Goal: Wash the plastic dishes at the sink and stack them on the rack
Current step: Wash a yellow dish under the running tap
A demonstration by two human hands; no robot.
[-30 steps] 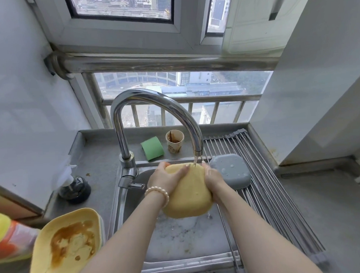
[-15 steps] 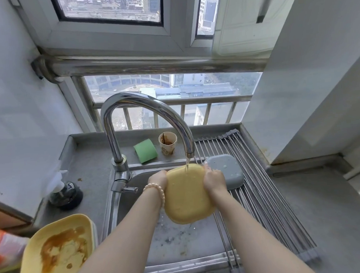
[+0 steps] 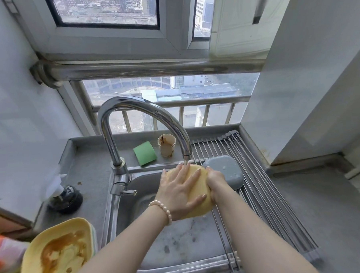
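A yellow dish point(image 3: 200, 189) was held under the tap point(image 3: 187, 156) at frame centre, gripped at its edge by the right hand point(image 3: 216, 181) so water could run over it. The left hand point(image 3: 178, 190) was pressed flat, fingers spread, apparently rubbing it clean.

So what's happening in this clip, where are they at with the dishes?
A person is rinsing a yellow plate under the running tap over the sink. The left hand lies flat on the plate with fingers spread, while the right hand grips its edge. One grey dish already sits upside down on the rack. A dirty yellow plate and a stained paper cup are not yet washed.
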